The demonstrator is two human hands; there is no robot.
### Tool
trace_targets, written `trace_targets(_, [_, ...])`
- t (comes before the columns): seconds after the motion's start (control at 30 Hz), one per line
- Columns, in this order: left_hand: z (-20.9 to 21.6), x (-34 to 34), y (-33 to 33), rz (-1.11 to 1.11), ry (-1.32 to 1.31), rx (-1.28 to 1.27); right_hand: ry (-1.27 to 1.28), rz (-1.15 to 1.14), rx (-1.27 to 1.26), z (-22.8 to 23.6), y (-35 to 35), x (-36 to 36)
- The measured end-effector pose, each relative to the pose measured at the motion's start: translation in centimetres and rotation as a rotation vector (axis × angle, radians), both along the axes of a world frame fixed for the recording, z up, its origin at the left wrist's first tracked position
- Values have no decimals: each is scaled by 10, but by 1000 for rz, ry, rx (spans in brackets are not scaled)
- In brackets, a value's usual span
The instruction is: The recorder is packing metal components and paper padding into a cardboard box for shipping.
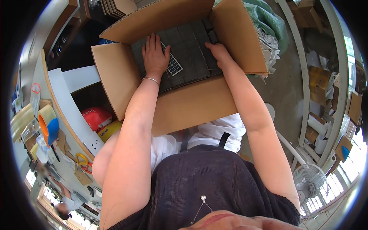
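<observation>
An open cardboard box (191, 105) stands in front of me with its flaps folded out. Dark grey, flat-topped pieces (188, 38) fill it in rows, packed close together; their exact kind I cannot make out. My left hand (154, 55) lies flat on top of them, fingers stretched toward the far side. Beside its thumb is a narrow strip with a grid of pale cells (175, 68), partly under the hand. My right hand (219, 53) reaches down at the right end of the pieces, near the box wall. Its thumb shows, while the other fingers are mostly hidden.
Left of the box, a white-edged compartment holds a red bag (96, 117) and a yellow one. A workbench (69, 126) carries tape rolls (48, 122) and orange-handled scissors. Green sheeting (268, 19) lies behind right. A fan (308, 180) and shelving (326, 96) stand right; another person is far left.
</observation>
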State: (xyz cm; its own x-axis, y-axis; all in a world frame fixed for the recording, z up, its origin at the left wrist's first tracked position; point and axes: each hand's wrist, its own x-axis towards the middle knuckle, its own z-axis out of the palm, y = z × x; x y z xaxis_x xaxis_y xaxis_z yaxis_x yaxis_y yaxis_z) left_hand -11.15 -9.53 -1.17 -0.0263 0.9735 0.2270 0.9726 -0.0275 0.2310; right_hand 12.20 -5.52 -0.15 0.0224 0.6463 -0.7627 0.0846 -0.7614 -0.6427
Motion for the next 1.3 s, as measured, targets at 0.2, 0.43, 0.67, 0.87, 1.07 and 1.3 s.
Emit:
trace_targets(0.2, [-2, 0, 0, -4, 4, 1, -150, 113, 68, 10, -3, 0])
trace_targets(0.43, [-3, -2, 1, -1, 28, 8, -508, 452, 270, 35, -22, -3])
trace_targets(0.67, [-6, 3, 3, 4, 20, -16, -913, 1066, 679, 54, -58, -16])
trace_targets(0.87, [-6, -1, 2, 5, 12, -13, -996, 1245, 571, 69, -58, -29])
trace_targets(1.07, [-6, -1, 3, 4, 6, 16, -928, 1262, 526, 71, -55, -28])
trace_targets(1.3, [-6, -1, 1, 15, -4, 30, -986, 1241, 577, 67, -57, -28])
